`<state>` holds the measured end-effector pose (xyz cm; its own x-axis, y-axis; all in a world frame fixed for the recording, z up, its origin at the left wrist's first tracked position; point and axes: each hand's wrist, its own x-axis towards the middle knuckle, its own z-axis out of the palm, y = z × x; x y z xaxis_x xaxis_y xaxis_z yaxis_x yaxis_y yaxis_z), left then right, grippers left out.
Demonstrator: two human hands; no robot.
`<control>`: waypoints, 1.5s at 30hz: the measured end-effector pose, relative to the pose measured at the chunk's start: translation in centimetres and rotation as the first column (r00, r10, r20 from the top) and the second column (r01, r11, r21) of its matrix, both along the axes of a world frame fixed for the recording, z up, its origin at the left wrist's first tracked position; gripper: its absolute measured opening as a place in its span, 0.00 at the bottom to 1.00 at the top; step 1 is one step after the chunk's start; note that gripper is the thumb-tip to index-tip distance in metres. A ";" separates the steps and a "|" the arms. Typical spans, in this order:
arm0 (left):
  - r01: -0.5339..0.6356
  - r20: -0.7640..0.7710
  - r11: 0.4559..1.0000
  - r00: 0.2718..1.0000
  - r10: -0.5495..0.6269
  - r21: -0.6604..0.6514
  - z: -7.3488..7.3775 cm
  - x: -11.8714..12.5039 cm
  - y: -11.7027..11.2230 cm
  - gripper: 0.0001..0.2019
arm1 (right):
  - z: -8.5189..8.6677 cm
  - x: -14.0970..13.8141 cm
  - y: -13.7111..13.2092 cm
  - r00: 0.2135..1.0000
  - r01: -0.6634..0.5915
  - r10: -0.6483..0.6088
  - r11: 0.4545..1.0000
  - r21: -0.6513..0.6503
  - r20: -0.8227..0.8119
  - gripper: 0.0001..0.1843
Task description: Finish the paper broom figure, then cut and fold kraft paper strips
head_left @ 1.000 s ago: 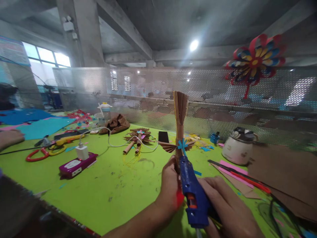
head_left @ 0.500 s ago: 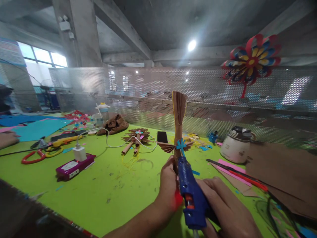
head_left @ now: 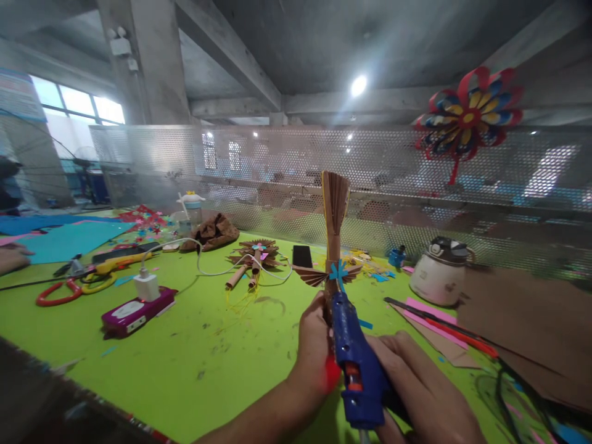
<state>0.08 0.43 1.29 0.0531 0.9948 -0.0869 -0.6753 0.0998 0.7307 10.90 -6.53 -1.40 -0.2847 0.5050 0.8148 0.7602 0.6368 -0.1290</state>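
Note:
A brown paper craft stands upright in my left hand, whose fingers wrap round its lower stem. The craft has a pleated fan on top, folded side pieces and a blue paper cutout at its middle. My right hand grips a blue hot glue gun by its handle. The gun's nozzle points up at the blue cutout, close against it; I cannot tell whether it touches. A red glow from the gun falls on my left wrist. The gun hides part of the stem.
Left on the green table are a purple power strip with a white charger and red-handled scissors. Behind lie similar paper crafts and a phone. A white kettle, cardboard and long scissors lie right. Another person's hand rests far left.
Both hands, the craft and the glue gun keep almost the same position. The view has shifted very slightly.

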 end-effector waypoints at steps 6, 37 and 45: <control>0.003 0.025 0.999 1.000 -0.002 -0.038 0.0 0.1 0.2 0.10 | -0.3 0.0 0.1 1.000 -0.001 0.001 1.000 0.002 -0.003 0.22; 0.011 -0.011 1.000 1.000 -0.011 0.004 0.2 0.1 -0.2 0.07 | -0.2 0.1 -0.1 1.000 0.016 -0.015 0.999 0.032 -0.012 0.21; 0.018 -0.006 1.000 1.000 -0.018 -0.013 0.0 0.1 -0.1 0.06 | -0.2 0.1 -0.1 1.000 0.007 -0.007 1.000 0.007 -0.019 0.22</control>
<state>0.19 0.34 1.33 0.0701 0.9925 -0.0997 -0.6689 0.1209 0.7334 11.00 -6.67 -1.64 -0.2653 0.5009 0.8239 0.7620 0.6325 -0.1392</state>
